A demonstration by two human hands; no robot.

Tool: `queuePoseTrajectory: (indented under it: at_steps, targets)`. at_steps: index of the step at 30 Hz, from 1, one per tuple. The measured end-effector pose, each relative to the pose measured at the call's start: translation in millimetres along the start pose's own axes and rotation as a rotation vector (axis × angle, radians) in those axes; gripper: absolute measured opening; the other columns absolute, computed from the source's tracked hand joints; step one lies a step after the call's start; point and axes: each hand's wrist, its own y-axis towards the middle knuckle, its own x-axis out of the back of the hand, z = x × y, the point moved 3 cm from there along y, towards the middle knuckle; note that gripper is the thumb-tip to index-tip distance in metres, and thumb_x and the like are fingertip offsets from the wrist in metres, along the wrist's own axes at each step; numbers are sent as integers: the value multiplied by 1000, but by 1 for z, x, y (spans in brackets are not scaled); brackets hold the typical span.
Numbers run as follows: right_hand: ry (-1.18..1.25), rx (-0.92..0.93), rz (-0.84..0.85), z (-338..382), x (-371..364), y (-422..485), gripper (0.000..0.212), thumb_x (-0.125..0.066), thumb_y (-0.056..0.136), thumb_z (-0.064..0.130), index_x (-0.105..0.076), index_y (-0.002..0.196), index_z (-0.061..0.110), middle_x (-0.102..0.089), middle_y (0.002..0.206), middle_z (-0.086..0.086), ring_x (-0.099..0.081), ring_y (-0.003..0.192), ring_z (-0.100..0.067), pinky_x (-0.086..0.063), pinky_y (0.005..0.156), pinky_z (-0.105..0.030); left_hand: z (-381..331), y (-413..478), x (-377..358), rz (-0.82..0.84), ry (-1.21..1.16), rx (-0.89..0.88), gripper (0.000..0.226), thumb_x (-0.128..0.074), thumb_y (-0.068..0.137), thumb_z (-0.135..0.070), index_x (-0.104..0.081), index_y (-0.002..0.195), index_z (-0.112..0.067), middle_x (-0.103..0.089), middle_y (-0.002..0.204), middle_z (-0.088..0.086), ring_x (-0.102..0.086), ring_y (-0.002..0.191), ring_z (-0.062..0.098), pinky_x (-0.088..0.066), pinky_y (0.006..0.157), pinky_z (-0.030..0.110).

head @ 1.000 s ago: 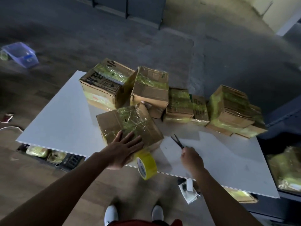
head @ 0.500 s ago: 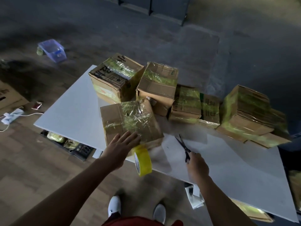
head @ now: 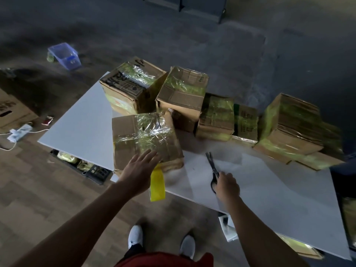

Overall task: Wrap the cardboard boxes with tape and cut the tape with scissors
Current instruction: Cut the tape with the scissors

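Observation:
A tape-wrapped cardboard box (head: pixel 142 139) lies at the near edge of the white table (head: pixel 77 124). My left hand (head: pixel 138 170) lies flat with straight fingers on the box's near side. A yellow tape roll (head: pixel 157 185) hangs edge-on just below that hand, off the table edge. My right hand (head: pixel 226 185) grips the handles of black scissors (head: pixel 212 164), whose blades rest on the table pointing away. Several more wrapped boxes (head: pixel 183 95) stand in a row behind.
A stack of wrapped boxes (head: pixel 290 130) sits at the table's right. On the floor are a blue plastic bin (head: pixel 64 55), a large carton (head: pixel 11 112) and a power strip (head: pixel 19 132) at the left. My white shoes (head: pixel 135 236) stand below the table edge.
The camera view shifted right and closer. My left hand slid slightly toward the box's near edge, the tape roll turned edge-on, and my right hand closed further round the scissors' handles.

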Motion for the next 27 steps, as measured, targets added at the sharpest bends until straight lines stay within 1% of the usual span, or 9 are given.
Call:
queuePoseTrajectory:
  at_steps: [4, 7, 10, 13, 16, 18, 20, 23, 27]
  targets:
    - [101, -46, 67, -1, -3, 3, 33, -51, 95, 33, -55, 115, 8, -59, 110, -14, -60, 102, -31, -47, 85, -35, -1, 2, 2, -1, -56, 79, 61, -48, 82, 9, -47, 140, -11, -41, 149, 10, -32, 142, 27, -32, 113, 42]
    - [464, -2, 241, 3, 0, 5, 14, -61, 88, 20, -65, 95, 9, -66, 78, -11, -65, 74, -27, -56, 71, -35, 1, -4, 10, -127, -90, 141, 53, -58, 73, 12, -62, 124, -5, -58, 126, 18, -53, 117, 40, -50, 90, 49]
    - [850, 19, 432, 13, 9, 1, 24, -60, 83, 4, -62, 105, 14, -71, 86, -14, -69, 77, -25, -59, 74, -35, -2, -14, 11, -244, -129, 247, 34, -63, 71, 11, -65, 103, -1, -61, 96, 20, -60, 84, 41, -52, 59, 44]
    - [974, 242, 542, 32, 25, -2, 30, -66, 85, 3, -58, 112, 14, -73, 91, -12, -70, 86, -24, -57, 68, -30, -3, -22, 1, -233, -295, 507, 16, -58, 84, -3, -55, 100, -2, -62, 86, 21, -60, 71, 42, -45, 52, 41]
    - [897, 408, 541, 57, 40, -4, 30, -66, 86, 1, -56, 110, 14, -70, 89, -14, -66, 77, -24, -54, 63, -30, -3, -27, -15, -159, -508, 749, 19, -56, 90, -17, -47, 104, -6, -65, 88, 20, -62, 79, 41, -44, 62, 39]
    - [742, 484, 525, 73, 47, -3, 28, -65, 85, 4, -58, 108, 18, -68, 86, -12, -61, 71, -20, -51, 59, -27, -4, -28, -21, -159, -705, 818, 25, -62, 88, -19, -46, 104, -8, -63, 93, 14, -62, 85, 36, -44, 69, 37]
    - [589, 553, 540, 87, 53, -2, 25, -66, 84, 11, -60, 105, 22, -71, 84, -3, -60, 67, -12, -46, 56, -23, -4, -28, -23, -205, -830, 869, 33, -71, 83, -20, -47, 101, -11, -61, 90, 9, -61, 80, 29, -46, 70, 34]
    - [407, 626, 517, 99, 60, 0, 26, -77, 79, 21, -60, 96, 31, -67, 73, 16, -57, 61, 9, -42, 58, -14, -6, -30, -29, -220, -982, 1014, 45, -80, 75, -21, -48, 103, -9, -59, 92, 9, -62, 79, 31, -54, 70, 43]
    - [299, 671, 541, 100, 71, 3, 27, -80, 77, 25, -63, 96, 34, -64, 74, 22, -57, 68, 10, -43, 63, -9, -10, -37, -40, -179, -1176, 1132, 53, -79, 76, -12, -48, 119, -7, -61, 101, 16, -65, 86, 35, -54, 66, 40]
